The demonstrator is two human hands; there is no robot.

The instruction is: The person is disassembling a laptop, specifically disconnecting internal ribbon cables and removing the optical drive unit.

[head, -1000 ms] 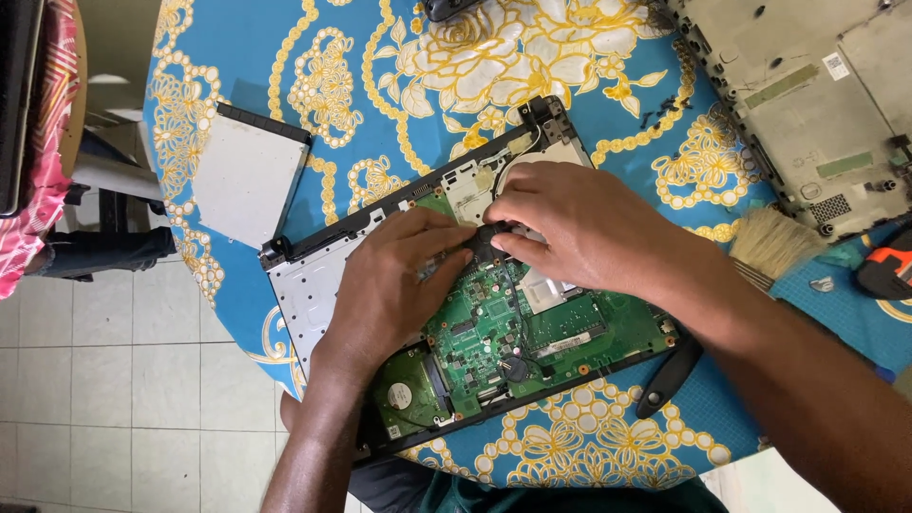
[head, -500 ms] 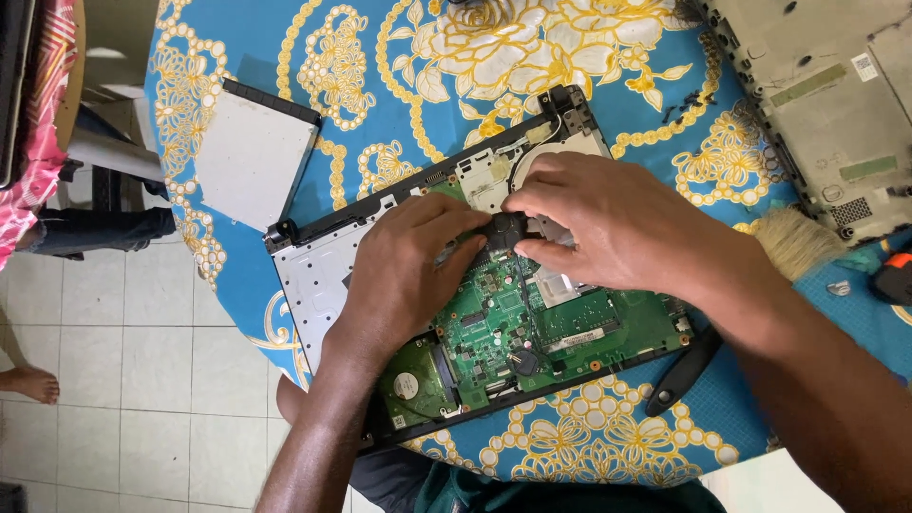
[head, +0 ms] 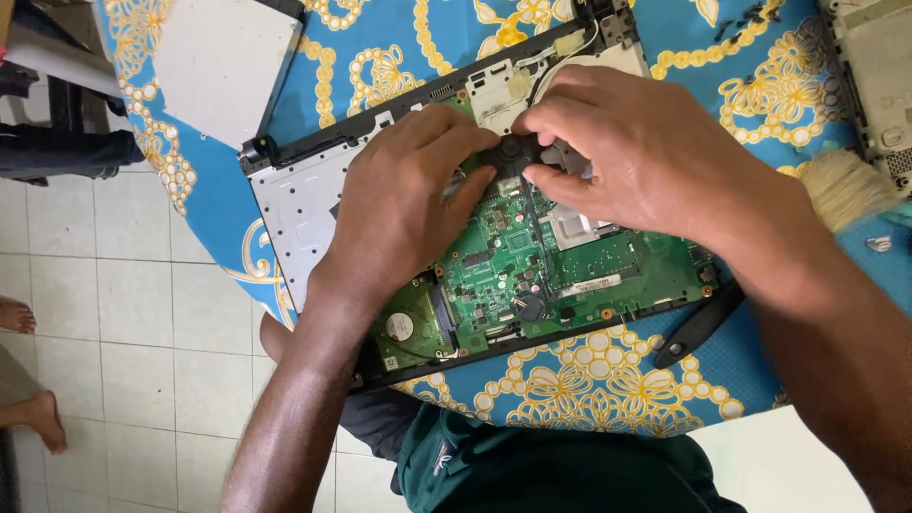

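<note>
We are midway through stripping an opened laptop base [head: 313, 204] that lies across the middle of the frame on a round table with a blue and yellow patterned cloth [head: 741, 57]. Our left hand [head: 399, 214] and right hand [head: 646, 152] meet over a small round black part [head: 513, 152], probably the cooling fan, at the upper edge of the green motherboard [head: 532, 275]. Fingertips of both hands pinch it narrowly; it still sits on the board. Freeing it likely calls for a gentle, straight lift, minding any cable beneath. A black pry tool [head: 698, 328] lies at the lower right; a flat grey drive [head: 218, 66] sits upper left.
</note>
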